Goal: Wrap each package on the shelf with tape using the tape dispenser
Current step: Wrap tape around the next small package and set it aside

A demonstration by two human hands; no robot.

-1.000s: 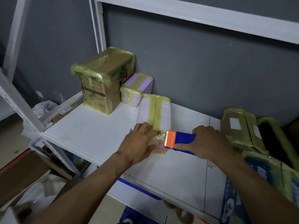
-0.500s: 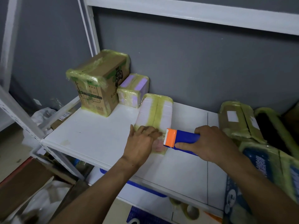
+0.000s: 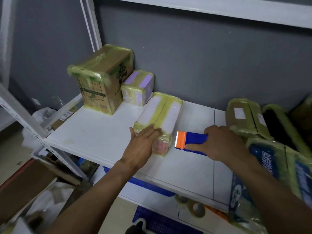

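A flat white package [image 3: 161,115] banded with yellowish tape lies on the white shelf [image 3: 94,132]. My left hand [image 3: 143,144] presses flat on its near end, fingers straight. Just right of the package, my right hand [image 3: 217,142] grips a blue tape dispenser [image 3: 192,141], whose orange toothed blade points at the package with a small gap between them. At the back left stand a taped cardboard box [image 3: 101,81] and a taped purple package [image 3: 138,87].
Several taped packages [image 3: 244,119] crowd the shelf's right side, with a blue printed one [image 3: 276,166] at the front right. A tape roll [image 3: 197,209] and a blue crate [image 3: 160,222] sit on the lower level. White shelf posts [image 3: 22,115] stand left.
The dispenser has pulled a little rightward off the package's near end, opening a gap. My left hand's fingers have straightened flat on the package. The camera shifted slightly.
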